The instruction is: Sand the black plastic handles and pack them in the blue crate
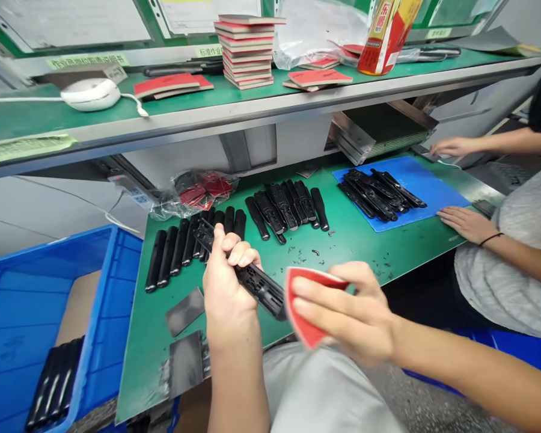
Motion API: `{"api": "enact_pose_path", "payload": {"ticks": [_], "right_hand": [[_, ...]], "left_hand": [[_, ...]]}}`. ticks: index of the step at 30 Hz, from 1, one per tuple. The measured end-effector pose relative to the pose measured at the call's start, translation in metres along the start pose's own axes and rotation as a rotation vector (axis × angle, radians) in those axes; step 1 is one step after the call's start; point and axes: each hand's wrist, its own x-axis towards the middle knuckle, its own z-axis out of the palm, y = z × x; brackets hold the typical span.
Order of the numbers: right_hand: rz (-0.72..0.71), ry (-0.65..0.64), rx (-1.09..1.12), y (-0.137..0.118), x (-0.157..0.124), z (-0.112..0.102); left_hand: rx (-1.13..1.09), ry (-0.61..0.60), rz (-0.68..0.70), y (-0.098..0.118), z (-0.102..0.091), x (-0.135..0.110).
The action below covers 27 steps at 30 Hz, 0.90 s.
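Note:
My left hand [232,264] is wrapped round a long black plastic casing [261,288], tilted with its ribbed inner side up. In my right hand [356,310] is a bent red sanding pad [309,300] with a pale edge, pressed under my fingers. The pad is right at the casing's lower end; whether they touch I cannot tell. Behind my left hand, a row of smooth black casings [175,246] lies on the green table [270,252]. Farther back is a second group of black casings [284,207], some with the inner side up.
A blue crate [112,300] with black parts stands at left. Grey sheets [186,364] lie near the front edge. A shelf [297,99] above holds stacked red pads [247,51] and a drink carton [388,36]. At right, a co-worker's hand [466,224] rests by a blue mat [406,219].

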Motion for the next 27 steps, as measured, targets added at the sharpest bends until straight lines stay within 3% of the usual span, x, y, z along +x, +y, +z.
{"api": "enact_pose_path", "payload": {"ticks": [5, 11, 15, 19, 21, 23, 24, 25, 27], "right_hand": [[-0.124, -0.127, 0.163, -0.013, -0.022, 0.008], [0.065, 0.152, 0.095, -0.024, -0.036, 0.014], [0.109, 0.291, -0.047, -0.005, -0.02, 0.033], [0.471, 0.18, -0.03, 0.025, -0.023, 0.051], [0.637, 0.106, 0.017, 0.036, -0.036, 0.055], [0.69, 0.068, 0.047, 0.045, -0.051, 0.055], [0.713, 0.053, 0.059, 0.047, -0.06, 0.053], [0.732, 0.038, 0.075, 0.048, -0.069, 0.05], [0.757, 0.002, 0.126, 0.043, -0.087, 0.04]], "left_hand": [[-0.047, 0.083, 0.045, 0.011, -0.004, 0.0], [-0.065, 0.096, 0.057, 0.011, 0.0, -0.005], [-0.031, 0.056, 0.055, 0.003, -0.004, -0.003], [-0.011, 0.041, 0.039, -0.001, -0.021, -0.002], [0.004, -0.022, -0.082, 0.001, -0.034, -0.004], [0.138, -0.153, -0.21, 0.003, -0.047, -0.001], [0.286, -0.201, -0.205, 0.003, -0.054, 0.005], [0.516, -0.194, -0.122, 0.004, -0.06, 0.016], [1.073, -0.024, 0.205, 0.002, -0.069, 0.053]]}}
